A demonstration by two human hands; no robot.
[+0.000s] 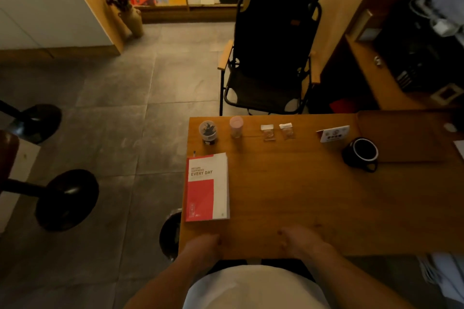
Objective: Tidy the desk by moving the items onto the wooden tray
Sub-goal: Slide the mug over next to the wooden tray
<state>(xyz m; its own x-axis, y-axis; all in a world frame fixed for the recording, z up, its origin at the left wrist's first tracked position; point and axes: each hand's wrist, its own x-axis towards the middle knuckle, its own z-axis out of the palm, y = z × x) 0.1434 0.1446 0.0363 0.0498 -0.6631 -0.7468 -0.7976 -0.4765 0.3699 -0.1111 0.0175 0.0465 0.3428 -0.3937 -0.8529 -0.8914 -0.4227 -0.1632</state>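
Note:
The wooden tray [401,138] lies at the desk's far right corner, with nothing on its visible part. A red and white notebook [208,187] lies at the desk's left edge. Behind it stand a clear jar of black clips [208,132] and a pink cup [236,126]. Two small snack packets [267,132] [286,130] lie at the far middle. A white card [333,133] and a black mug [362,154] sit just left of the tray. My left hand [203,246] and my right hand [301,241] rest on the desk's near edge, holding nothing, fingers loosely curled.
A black folding chair [271,57] stands behind the desk [288,195]. Black stools [67,198] stand on the grey floor to the left. Wooden shelving with dark equipment [414,57] runs along the right.

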